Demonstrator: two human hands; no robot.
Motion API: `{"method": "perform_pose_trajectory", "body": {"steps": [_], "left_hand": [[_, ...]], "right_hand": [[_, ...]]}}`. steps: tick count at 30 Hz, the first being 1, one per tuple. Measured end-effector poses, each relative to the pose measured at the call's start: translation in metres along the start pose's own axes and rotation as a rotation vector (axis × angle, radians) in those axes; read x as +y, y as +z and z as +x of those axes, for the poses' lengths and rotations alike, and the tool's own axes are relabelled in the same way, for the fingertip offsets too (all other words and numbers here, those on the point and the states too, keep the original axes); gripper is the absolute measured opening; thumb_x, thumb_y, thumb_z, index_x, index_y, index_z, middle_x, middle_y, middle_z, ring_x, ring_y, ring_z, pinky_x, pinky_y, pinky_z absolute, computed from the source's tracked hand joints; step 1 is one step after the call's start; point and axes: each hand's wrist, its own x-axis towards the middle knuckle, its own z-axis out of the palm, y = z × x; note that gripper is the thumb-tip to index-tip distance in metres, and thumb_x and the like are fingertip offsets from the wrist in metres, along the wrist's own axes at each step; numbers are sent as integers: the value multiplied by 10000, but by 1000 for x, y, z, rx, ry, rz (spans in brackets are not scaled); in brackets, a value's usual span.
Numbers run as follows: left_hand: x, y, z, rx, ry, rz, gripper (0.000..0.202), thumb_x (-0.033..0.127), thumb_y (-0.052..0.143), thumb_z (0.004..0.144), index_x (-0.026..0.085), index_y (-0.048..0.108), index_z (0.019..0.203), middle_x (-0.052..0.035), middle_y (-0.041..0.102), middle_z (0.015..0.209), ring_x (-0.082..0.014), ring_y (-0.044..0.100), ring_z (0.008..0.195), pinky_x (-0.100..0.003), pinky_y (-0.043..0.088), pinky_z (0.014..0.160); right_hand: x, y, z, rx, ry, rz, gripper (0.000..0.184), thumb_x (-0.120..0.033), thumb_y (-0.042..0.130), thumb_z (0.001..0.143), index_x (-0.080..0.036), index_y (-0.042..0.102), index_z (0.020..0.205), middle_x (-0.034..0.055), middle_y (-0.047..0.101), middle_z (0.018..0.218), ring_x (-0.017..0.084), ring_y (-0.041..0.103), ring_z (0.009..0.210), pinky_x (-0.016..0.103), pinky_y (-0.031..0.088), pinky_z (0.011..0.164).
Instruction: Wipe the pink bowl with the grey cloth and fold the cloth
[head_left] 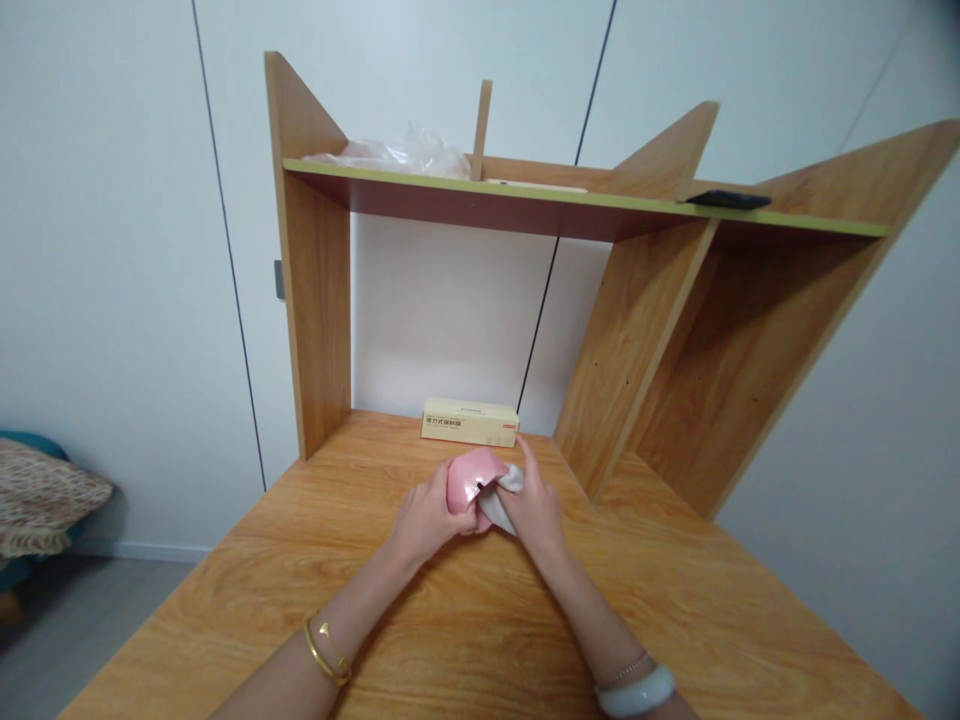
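A shiny pink object (470, 478) with a curved shell and a small dark spot is held above the table; I cannot make out its kind. My left hand (430, 515) is closed around its left side, thumb toward the front. In my right hand (536, 505) is a crumpled greyish-white cloth (501, 505), pressed against the right side of the pink object, with the index finger stretched out. Fingertips of the right hand are partly hidden by the cloth. Just behind both hands, a cream box (470, 422) with printed lettering lies on the table.
The wooden desk (480, 630) carries an upright shelf unit (630, 360) at its back. On the upper shelf are a clear plastic bag (409, 155) and a flat black item (729, 199). A woven blanket (45, 490) covers a seat at the far left.
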Motion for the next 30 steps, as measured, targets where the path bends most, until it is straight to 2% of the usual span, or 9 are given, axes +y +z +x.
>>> {"method": "perform_pose_trajectory", "body": {"steps": [3, 6, 9, 12, 14, 17, 22, 24, 30], "left_hand": [[3, -1, 0, -9, 27, 13, 532, 416, 549, 678, 193, 419, 1144, -80, 631, 971, -258, 602, 840, -289, 426, 666], [6, -4, -1, -20, 42, 78, 575, 420, 567, 655, 195, 420, 1164, -84, 630, 994, -279, 601, 860, -315, 434, 691], [6, -5, -3, -27, 88, 111, 610, 429, 561, 660, 201, 399, 1203, -85, 628, 1012, -284, 598, 875, -335, 439, 717], [2, -5, -2, 26, 131, 32, 653, 443, 537, 695, 220, 320, 1269, -78, 574, 1122, -265, 576, 937, -338, 435, 770], [-1, -3, -1, 82, 153, -74, 695, 446, 534, 712, 225, 248, 1306, -77, 517, 1195, -247, 545, 995, -337, 424, 811], [-4, 3, 0, 123, 174, -249, 773, 444, 570, 700, 193, 185, 1322, -99, 484, 1212, -237, 507, 1040, -338, 416, 835], [-6, 12, -2, 76, 210, -434, 646, 387, 551, 734, 165, 237, 1254, -82, 558, 1068, -186, 560, 915, -295, 447, 756], [-6, 12, -2, 97, 180, -398, 595, 371, 548, 734, 170, 268, 1219, -64, 582, 998, -180, 576, 855, -287, 452, 716], [-5, 6, -2, 74, 92, -77, 616, 421, 574, 681, 174, 324, 1187, -67, 619, 900, -222, 601, 754, -286, 440, 618]], "right_hand": [[2, -2, 0, 30, -40, -72, 637, -324, 489, 738, -228, 257, 1323, 63, 648, 862, 229, 602, 725, 272, 386, 586], [5, -1, 1, -48, -8, -106, 664, -306, 507, 721, -204, 253, 1326, 66, 653, 810, 238, 607, 703, 278, 390, 573], [7, 0, 0, -61, -104, -34, 657, -260, 507, 709, -205, 271, 1319, 77, 645, 897, 244, 598, 797, 297, 407, 641], [7, 0, -1, -1, -107, 150, 609, -253, 482, 719, -216, 307, 1302, 72, 634, 952, 228, 591, 814, 303, 418, 670], [8, 2, -1, 46, -17, 299, 577, -271, 465, 731, -208, 330, 1288, 68, 639, 929, 216, 595, 786, 301, 429, 663], [9, 11, 1, 90, 93, 562, 524, -318, 471, 732, -188, 394, 1234, 82, 616, 1008, 212, 580, 867, 303, 440, 715], [8, 29, 3, -53, 117, 888, 427, -379, 499, 712, -168, 489, 1083, 87, 602, 1027, 206, 568, 900, 307, 448, 753], [6, 28, 4, -66, 133, 852, 462, -377, 542, 682, -164, 483, 1088, 84, 612, 982, 208, 575, 860, 308, 451, 732], [5, 7, 4, 92, 137, 481, 598, -293, 547, 663, -213, 369, 1229, 13, 614, 773, 182, 567, 643, 286, 432, 608]]}}
